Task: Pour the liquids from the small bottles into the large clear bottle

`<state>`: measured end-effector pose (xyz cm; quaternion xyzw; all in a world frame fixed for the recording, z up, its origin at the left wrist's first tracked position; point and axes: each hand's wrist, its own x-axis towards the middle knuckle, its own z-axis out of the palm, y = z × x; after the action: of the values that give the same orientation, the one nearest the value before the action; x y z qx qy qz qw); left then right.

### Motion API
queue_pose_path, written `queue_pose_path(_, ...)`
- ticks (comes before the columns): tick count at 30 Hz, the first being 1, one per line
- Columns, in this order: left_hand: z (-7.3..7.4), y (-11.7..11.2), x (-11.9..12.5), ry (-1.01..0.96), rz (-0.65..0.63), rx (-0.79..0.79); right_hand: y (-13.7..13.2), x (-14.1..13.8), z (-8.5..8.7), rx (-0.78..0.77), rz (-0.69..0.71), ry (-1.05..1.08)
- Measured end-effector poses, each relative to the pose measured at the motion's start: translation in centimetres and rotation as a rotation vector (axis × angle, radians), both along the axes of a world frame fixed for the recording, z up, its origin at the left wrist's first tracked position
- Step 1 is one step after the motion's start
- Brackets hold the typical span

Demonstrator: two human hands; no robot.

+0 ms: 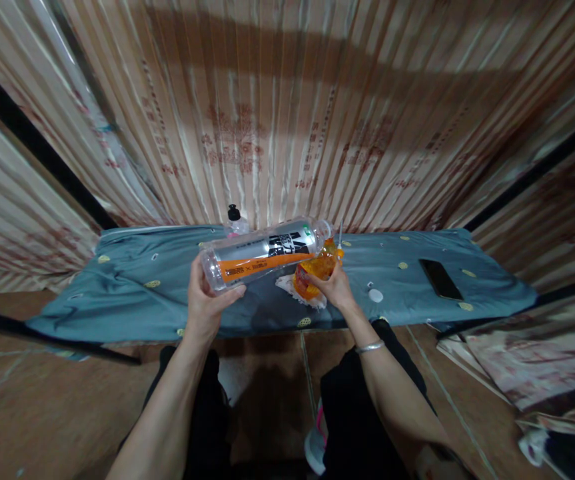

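My left hand (206, 300) is closed round the base of a large clear plastic bottle (262, 253) with an orange and black label. The bottle is tipped almost flat, its open mouth pointing right over a small orange bottle (314, 270). My right hand (334, 287) grips that orange bottle, which stands tilted on a white cloth (287, 287) on the blue-grey sheet (132, 280). A thin white stick (340, 235) rises beside the two bottle mouths. A silver bangle sits on my right wrist.
A white bottle cap (376, 295) lies on the sheet just right of my right hand. A black phone (440, 279) lies farther right. A black-capped bottle (236, 221) stands behind. Striped curtains hang at the back; patterned bags (527, 360) lie on the floor at right.
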<state>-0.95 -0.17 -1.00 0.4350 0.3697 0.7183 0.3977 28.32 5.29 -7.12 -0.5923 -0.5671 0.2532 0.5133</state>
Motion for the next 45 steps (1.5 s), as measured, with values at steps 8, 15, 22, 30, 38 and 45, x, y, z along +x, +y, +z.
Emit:
queue_pose_path(8, -0.18, 0.06, -0.07, -0.012, 0.003, -0.016, 0.06, 0.09, 0.05, -0.039, -0.009, -0.024)
queue_pose_path(15, -0.10, 0.05, -0.13, -0.006, -0.011, -0.010, -0.07, -0.09, 0.13, -0.012, -0.009, -0.008)
queue_pose_path(22, -0.25, 0.09, -0.24, 0.011, -0.017, 0.005, 0.01, -0.05, -0.03, -0.015, -0.013, 0.002)
queue_pose_path(30, -0.13, 0.04, -0.08, 0.000, 0.000, -0.004, -0.13, -0.04, 0.24, -0.017, -0.013, -0.001)
queue_pose_path(38, -0.26, 0.11, -0.20, 0.005, 0.002, 0.001, -0.08, -0.06, 0.14, -0.026, -0.021, -0.004)
queue_pose_path(45, -0.35, 0.13, -0.19, -0.011, -0.006, -0.005, 0.04, 0.05, 0.03, -0.008, 0.001, -0.006)
